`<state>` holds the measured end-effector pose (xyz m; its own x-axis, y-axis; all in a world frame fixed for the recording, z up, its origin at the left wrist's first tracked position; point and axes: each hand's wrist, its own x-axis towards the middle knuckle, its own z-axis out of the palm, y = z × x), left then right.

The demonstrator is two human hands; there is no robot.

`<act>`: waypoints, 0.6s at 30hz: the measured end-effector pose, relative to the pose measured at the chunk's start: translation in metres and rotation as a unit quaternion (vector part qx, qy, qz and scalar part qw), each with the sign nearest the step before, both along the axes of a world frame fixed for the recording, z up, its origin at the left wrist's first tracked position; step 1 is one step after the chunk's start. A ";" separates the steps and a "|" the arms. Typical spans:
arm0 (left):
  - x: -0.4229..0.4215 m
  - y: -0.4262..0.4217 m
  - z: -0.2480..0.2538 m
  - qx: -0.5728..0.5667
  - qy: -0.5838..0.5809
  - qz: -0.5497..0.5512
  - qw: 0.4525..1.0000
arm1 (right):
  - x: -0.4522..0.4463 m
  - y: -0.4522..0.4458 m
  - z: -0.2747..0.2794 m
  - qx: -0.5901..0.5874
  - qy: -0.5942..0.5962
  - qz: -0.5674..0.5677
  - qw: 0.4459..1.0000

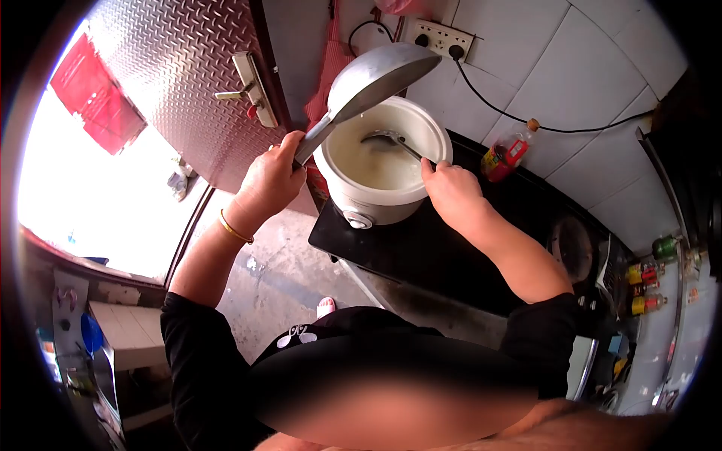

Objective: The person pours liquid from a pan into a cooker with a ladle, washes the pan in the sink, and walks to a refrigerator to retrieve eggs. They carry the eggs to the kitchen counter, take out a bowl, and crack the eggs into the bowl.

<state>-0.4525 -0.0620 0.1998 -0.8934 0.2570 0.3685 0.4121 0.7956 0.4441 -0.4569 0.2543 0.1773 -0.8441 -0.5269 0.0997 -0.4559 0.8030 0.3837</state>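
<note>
A white electric cooker point(361, 192) with a front dial stands at the corner of the black counter, with pale, cloudy liquid inside. My left hand point(272, 179) is closed round the handle of a large metal pan point(383, 79), which is tilted above the cooker's back left rim. To the right of the cooker, my right hand point(454, 194) grips the dark handle of a metal ladle point(385, 137). The ladle's head is inside the cooker, partly in the liquid.
A bottle point(505, 152) with a red label stands behind the counter's edge point(466, 259), near the tiled wall. A black cord runs from the socket strip point(444, 40). On the left is an open metal door point(180, 83). More bottles point(648, 289) stand far right.
</note>
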 end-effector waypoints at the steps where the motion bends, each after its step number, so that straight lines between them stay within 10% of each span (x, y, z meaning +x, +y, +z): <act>1: 0.003 0.005 -0.001 0.001 0.002 0.010 1.000 | -0.002 0.003 -0.001 0.002 0.014 0.006 1.000; 18: 0.047 0.043 -0.006 -0.009 -0.005 0.114 0.993 | 0.050 0.031 0.040 -0.011 -0.020 0.142 0.990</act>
<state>-0.4055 -0.0186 0.1939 -0.9330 0.0543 0.3557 0.2156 0.8759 0.4317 -0.4071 0.2850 0.2171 -0.6661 -0.7413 0.0821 -0.6789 0.6482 0.3448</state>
